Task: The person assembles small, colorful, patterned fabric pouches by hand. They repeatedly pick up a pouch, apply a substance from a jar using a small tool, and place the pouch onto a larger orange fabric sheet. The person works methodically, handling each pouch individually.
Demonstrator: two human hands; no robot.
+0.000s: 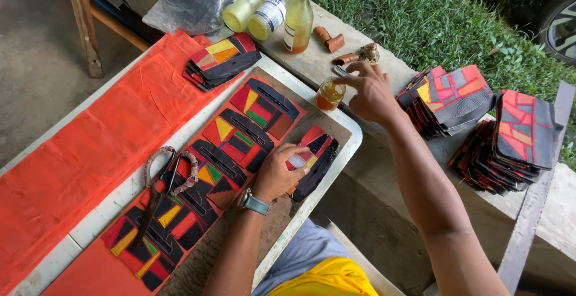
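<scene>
On the board's near right corner lay a patchwork pouch (312, 158) of red, black and yellow pieces, and the left hand (277, 172) pressed down on its left end, fingers curled over the top edge, half closed, pinning it more than gripping it. The pouch sat close to the edge of the white table (351, 137), its lower end almost over the rim, so a careless tug might well have slid it off into the lap below. The right hand (369, 92) reached away to a small glass jar (329, 94) of amber liquid standing on the concrete ledge (312, 62), thumb and forefinger pinched together just above its mouth, the other fingers loose; I couldn't tell whether they held a small brush or stick, or nothing at all. That jar looked the likeliest trouble to me: open, small and light, a knock from the knuckles could have tipped it, and whatever was in it would have run toward the pouch or dripped on the way across. To the left, more pouches (240, 137) lay in a row on red cloth (90, 146), with scissors (159, 191) resting across them. Beyond the jar stood three bottles (273, 11) of yellowish liquid, and to the right, stacks (480, 122) of finished pouches were piled on the ledge.
</scene>
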